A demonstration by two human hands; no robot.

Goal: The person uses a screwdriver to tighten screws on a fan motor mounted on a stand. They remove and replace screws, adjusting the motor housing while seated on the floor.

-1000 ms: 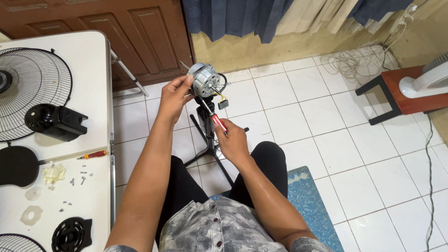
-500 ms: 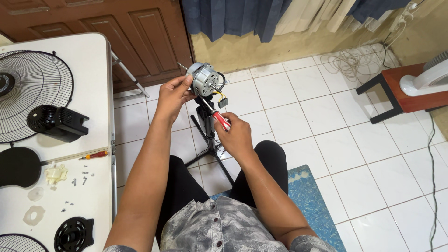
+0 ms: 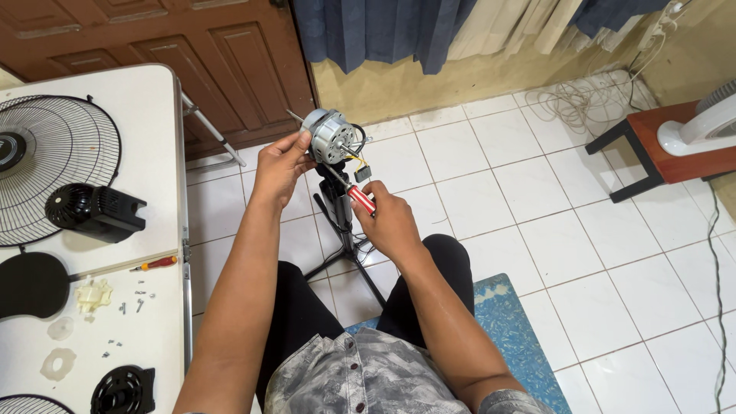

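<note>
Just above the frame's centre, the left hand (image 3: 277,165) curls its fingers round a ribbed grey metal fan motor (image 3: 331,136), while the right hand (image 3: 392,221) pinches a red-handled screwdriver (image 3: 353,190) angled up beneath it, white glossy floor tiles (image 3: 537,230) lying open rightward, a white table (image 3: 165,199) edging the left.

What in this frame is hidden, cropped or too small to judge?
- Head view: the screwdriver tip is hidden where it meets the fan motor.
- Its handle end sits inside the right hand.
- The left hand covers the motor's near side.
- The fan guard is cut by the left edge.
- The small screws are too small to count.
</note>
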